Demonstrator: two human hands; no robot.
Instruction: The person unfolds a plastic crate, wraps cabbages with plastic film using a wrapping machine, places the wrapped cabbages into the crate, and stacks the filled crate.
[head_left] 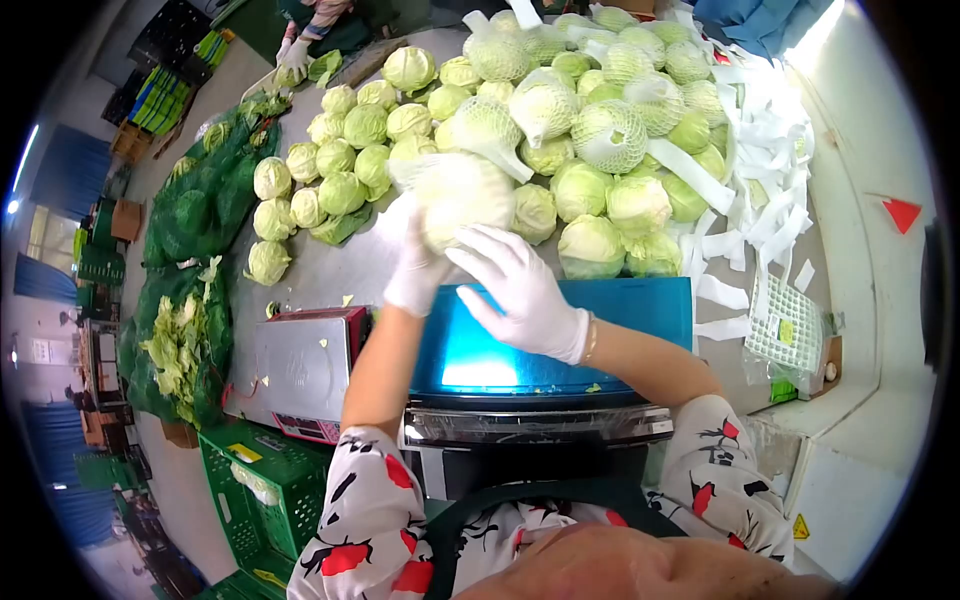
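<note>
Item: one pale cabbage, blurred, at twelve o'clock, past the blue panel; apparently steadied between both my hands.

Left hand: at its seven-o'clock side, probably as side support; fingers washed out by glare, grip impossible to tell.

Right hand: at its five-o'clock side; fingers spread wide, tips at its near face, likely to check rolling.

Loose cabbages: heaped on the desk, ten to two o'clock, seemingly for easy reach.

White strips: alongside, between two and three o'clock, presumably handy to my right.
</note>
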